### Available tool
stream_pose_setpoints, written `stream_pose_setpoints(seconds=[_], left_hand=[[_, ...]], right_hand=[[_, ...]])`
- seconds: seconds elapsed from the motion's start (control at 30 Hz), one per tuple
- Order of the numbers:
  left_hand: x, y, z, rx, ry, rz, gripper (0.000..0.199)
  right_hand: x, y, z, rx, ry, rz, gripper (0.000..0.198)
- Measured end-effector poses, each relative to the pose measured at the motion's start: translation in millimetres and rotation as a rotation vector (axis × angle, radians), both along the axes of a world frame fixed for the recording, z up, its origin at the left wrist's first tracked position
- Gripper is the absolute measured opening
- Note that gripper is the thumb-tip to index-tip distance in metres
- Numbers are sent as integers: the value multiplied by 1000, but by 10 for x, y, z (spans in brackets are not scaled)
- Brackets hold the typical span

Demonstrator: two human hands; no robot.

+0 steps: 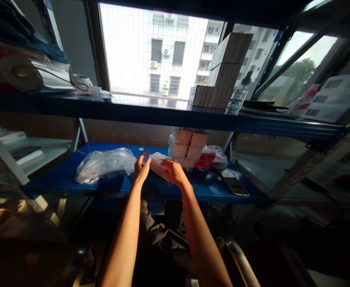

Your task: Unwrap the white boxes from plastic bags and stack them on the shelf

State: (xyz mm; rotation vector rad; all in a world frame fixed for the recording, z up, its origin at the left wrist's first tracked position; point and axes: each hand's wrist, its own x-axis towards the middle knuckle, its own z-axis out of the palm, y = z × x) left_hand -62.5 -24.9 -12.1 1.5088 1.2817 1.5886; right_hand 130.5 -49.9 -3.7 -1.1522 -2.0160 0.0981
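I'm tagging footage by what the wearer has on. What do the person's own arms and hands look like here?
Both forearms are bare as far as the picture shows: no sleeves, gloves or watch can be seen. The left hand and right hand show no rings or markings that I can make out, though dim light and backlight from the window blur fine detail.

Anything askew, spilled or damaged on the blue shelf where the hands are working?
Nothing spilled or broken shows. The crumpled clear plastic bag lies loose left of the left hand. The phone sits near the blue shelf front edge, right of the right hand. The upper stack of boxes leans slightly.
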Motion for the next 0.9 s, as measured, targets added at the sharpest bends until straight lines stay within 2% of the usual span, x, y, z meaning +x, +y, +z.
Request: stream_pose_setpoints(seconds=[0.07,0.13,0.23,0.3,0.43,0.57,0.7,0.77,0.9], left_hand=[[-9,-140,-5,36,7,-15,44],[34,-234,-23,67,44,-90,44],[137,-291,-65,110,109,-159,39],[163,-317,-86,158,179,-126,34],[79,-464,-91,189,344,-47,32],[32,-686,-44,154,460,-32,28],[97,-836,44,176,510,-17,13],[129,-869,82,191,517,-16,4],[147,-853,101,223,504,5,13]], right_hand=[[133,-140,-29,51,193,-14,26],[180,-215,-94,66,389,-104,38],[144,-227,-227,-88,573,-164,51],[107,-225,-295,-159,633,-144,50],[63,-334,-307,-92,639,-86,40],[2,-542,-198,-102,477,-110,28],[-67,-676,-88,-92,371,-97,19],[-81,-694,-65,-108,433,-81,17],[-78,-653,-82,-133,685,-27,23]])
